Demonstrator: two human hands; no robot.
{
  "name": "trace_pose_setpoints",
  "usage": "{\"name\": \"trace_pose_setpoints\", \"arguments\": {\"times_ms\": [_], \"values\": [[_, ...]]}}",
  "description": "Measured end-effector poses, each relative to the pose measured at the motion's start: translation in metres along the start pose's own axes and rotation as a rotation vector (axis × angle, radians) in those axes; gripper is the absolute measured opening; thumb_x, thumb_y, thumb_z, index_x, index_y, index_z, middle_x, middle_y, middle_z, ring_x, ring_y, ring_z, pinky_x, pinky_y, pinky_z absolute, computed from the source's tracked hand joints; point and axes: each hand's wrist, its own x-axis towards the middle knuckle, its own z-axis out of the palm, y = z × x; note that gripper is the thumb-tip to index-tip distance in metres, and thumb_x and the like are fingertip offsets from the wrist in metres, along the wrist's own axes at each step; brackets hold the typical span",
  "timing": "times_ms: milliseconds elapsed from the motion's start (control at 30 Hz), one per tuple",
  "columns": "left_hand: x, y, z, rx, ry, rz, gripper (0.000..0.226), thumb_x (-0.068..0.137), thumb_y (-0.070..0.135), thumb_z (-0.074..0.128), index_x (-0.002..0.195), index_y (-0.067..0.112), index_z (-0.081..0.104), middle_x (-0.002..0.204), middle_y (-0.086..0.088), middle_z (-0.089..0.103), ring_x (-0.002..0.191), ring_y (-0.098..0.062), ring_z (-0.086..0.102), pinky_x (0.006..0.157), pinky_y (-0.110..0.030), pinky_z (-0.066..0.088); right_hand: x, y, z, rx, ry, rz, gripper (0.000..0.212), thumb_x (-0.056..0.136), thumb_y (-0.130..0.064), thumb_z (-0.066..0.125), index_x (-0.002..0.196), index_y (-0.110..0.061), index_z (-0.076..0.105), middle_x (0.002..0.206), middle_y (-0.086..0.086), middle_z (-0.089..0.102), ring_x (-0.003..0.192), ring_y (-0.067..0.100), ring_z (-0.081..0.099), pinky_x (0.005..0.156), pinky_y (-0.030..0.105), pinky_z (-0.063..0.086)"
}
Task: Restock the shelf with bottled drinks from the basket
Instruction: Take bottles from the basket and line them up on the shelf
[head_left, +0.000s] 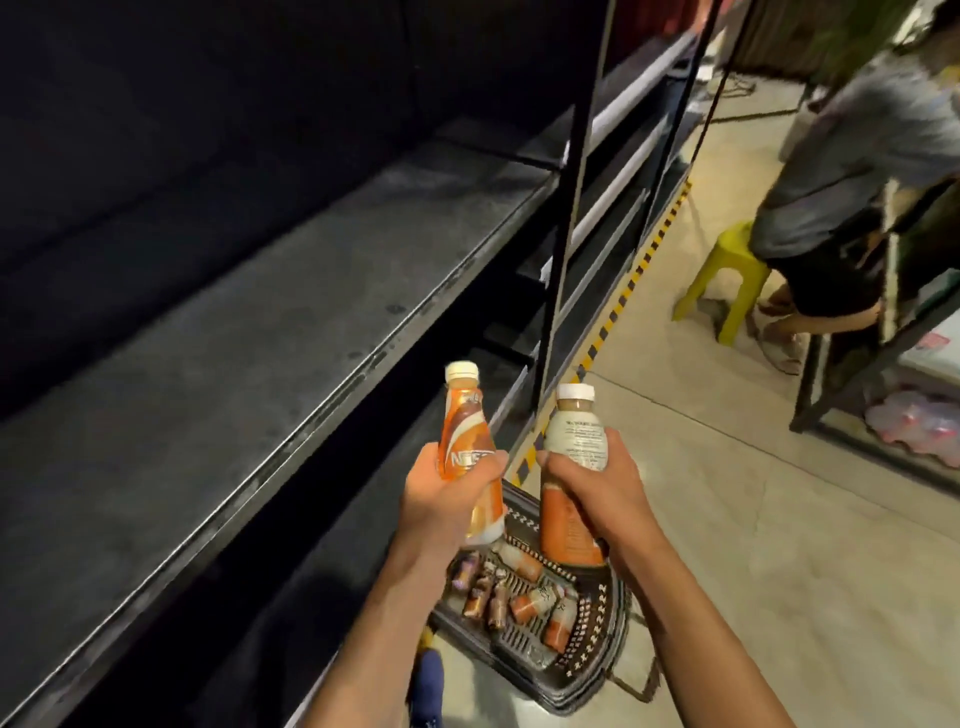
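Bottles ride upright, one per hand, ready to stand on the bare shelf (249, 364) at ten o'clock. Left hand (441, 499) fingers clench the orange coffee bottle (467, 441); right hand (592, 483) fingers clench the white-labelled bottle (574, 441). Basket (597, 670) sits below at six o'clock, more bottles inside.

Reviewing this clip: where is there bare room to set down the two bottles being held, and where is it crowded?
The grey shelf board lies bare along its whole length, from its front lip back to the dark rear wall, left of the left hand and the right hand. The basket on the floor below is crowded with lying bottles. The concrete floor right of the basket is bare too.
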Motion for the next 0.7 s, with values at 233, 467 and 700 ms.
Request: {"name": "trace_pose_setpoints", "arguments": {"times_ms": [233,467,700], "values": [[-0.096,0.026,-0.089,-0.125,0.25,0.126,0.035,0.075,0.037,0.081,0.1,0.022,0.062,0.098,-0.015,0.071,0.078,-0.032,0.072,0.077,-0.052,0.06,-0.048,-0.064,0.064,-0.036,-0.338,-0.192,0.041,0.078,-0.022,0.083,0.108,-0.027,0.056,0.099,0.003,0.068,0.083,0.016,0.066,0.066,0.027,0.049],[-0.198,0.022,-0.181,-0.275,0.473,0.238,0.037,0.08,0.026,0.077,0.107,0.009,0.058,0.095,-0.026,0.067,0.064,-0.032,0.068,0.061,-0.041,0.058,-0.152,-0.113,0.149,0.071,-0.705,-0.291,0.043,0.073,-0.022,0.083,0.108,-0.028,0.059,0.09,-0.005,0.07,0.075,0.007,0.067,0.063,0.023,0.053],[-0.318,-0.019,-0.269,-0.37,0.728,0.298,0.044,0.074,0.03,0.082,0.108,0.012,0.06,0.092,-0.025,0.068,0.064,-0.034,0.068,0.061,-0.043,0.057,-0.278,-0.122,0.217,0.073,-1.016,-0.338,0.045,0.069,-0.03,0.081,0.109,-0.033,0.06,0.095,-0.003,0.071,0.084,0.015,0.07,0.073,0.034,0.059]]}}
